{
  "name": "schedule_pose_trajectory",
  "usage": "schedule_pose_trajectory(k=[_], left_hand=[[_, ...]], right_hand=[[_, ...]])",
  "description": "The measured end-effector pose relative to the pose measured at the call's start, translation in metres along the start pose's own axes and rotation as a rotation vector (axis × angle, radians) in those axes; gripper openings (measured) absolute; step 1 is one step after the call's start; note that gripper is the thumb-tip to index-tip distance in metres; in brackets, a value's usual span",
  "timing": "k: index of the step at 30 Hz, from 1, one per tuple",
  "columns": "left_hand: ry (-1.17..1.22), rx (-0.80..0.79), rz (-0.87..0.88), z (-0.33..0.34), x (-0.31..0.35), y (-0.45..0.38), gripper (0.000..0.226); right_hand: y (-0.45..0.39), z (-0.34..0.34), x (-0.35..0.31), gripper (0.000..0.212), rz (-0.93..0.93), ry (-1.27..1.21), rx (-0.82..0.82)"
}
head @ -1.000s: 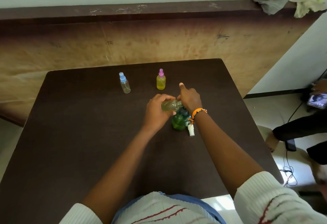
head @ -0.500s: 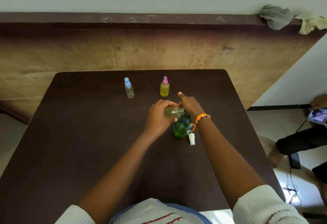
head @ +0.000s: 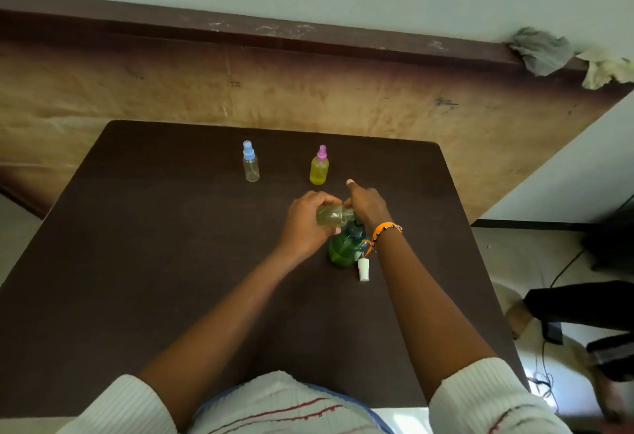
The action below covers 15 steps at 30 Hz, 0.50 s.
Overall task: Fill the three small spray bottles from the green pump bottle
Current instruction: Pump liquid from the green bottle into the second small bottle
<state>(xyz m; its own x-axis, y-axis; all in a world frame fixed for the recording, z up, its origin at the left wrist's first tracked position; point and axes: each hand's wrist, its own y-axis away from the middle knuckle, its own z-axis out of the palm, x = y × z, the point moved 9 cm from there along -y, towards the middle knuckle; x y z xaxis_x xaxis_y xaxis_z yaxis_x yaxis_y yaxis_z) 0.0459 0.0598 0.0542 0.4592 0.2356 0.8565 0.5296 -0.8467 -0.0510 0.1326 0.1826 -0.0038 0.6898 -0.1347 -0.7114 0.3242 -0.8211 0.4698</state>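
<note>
green pump bottle [head: 343,248], blue-capped bottle [head: 250,162], pink-capped yellow bottle [head: 319,168], dark brown table [head: 137,245]

Two capped bottles: the left one [head: 250,163] and the right one [head: 319,166] stand side by side at the back of the table [head: 137,262].
Pump bottle [head: 344,248]: nearer, right of middle.
Open bottle [head: 333,215]: tipped sideways just above it, between both hands.
Loose cap [head: 363,269]: lies just right of the pump bottle.
</note>
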Motion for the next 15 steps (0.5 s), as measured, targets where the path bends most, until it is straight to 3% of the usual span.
schedule_pose_trajectory(k=[5, 15], left_hand=[[0.003, -0.009, 0.008, -0.001, 0.000, 0.001, 0.042], [0.017, 0.008, -0.028, 0.004, -0.005, 0.004, 0.043]], right_hand=[[0.005, 0.007, -0.011, 0.050, -0.034, 0.070, -0.117], [0.003, -0.001, 0.004, 0.048, -0.018, -0.068, 0.037]])
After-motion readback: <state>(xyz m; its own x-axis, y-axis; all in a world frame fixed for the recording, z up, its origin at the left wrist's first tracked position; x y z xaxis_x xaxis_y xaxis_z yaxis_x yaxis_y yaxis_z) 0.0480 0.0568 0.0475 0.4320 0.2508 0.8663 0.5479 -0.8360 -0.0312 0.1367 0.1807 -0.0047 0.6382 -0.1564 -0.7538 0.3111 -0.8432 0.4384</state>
